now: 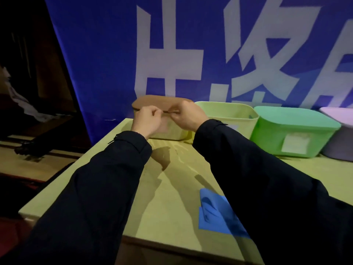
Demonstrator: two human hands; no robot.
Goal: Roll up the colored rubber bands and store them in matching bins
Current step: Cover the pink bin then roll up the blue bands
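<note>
A thin dark band [165,111] is held tight between both hands, up in front of the bin [172,129] with the brown lid [162,101]. The left hand [147,119] is pinched shut on one end, the right hand [188,115] on the other. The band should be wound into a small neat roll and kept pinched, so it cannot spring open. A blue band [212,209] lies on the worktop [172,188], well apart.

One head camera, looking forward and down

It sits above my arms, close over the table [172,197], facing the bins [290,134] and blue banner [95,64] across the upper frame.
</note>
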